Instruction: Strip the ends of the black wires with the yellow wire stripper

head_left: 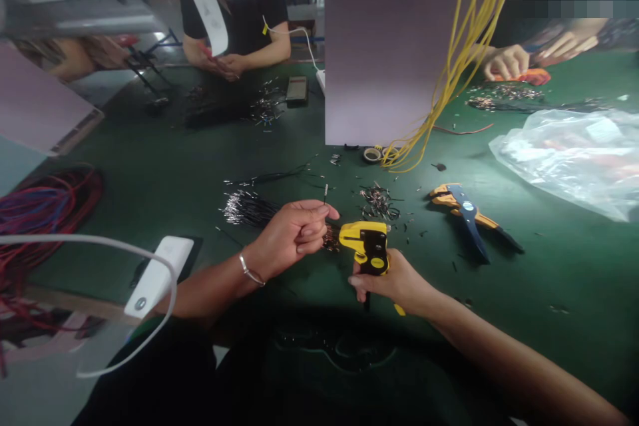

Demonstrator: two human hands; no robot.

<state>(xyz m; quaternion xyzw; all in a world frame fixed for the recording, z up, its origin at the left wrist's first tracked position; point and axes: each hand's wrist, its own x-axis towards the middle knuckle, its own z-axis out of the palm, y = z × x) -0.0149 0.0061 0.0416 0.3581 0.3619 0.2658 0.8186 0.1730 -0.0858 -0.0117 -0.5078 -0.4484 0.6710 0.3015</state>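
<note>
My left hand [302, 229] pinches a thin black wire [326, 194], whose pale metal tip points up above the fingers. Wrapped round the grip of a yellow and black wire stripper [369, 246] is my right hand [387, 276]. The tool's head faces left, close to my left fingers but apart from the raised wire tip. Copper-coloured strands [330, 237] lie between the hand and the tool head. Behind my left hand rests a bundle of black wires [244, 208] with silvery ends. A heap of short wire offcuts [379, 202] lies just beyond the stripper.
A blue and orange wire stripper [466, 213] lies at right, near a clear plastic bag [574, 160]. Yellow wires [439, 106] hang by an upright panel [387, 53]. At left are red and blue wire coils [44, 206] and a white power strip [160, 276]. Co-workers' hands [509, 63] show across the table.
</note>
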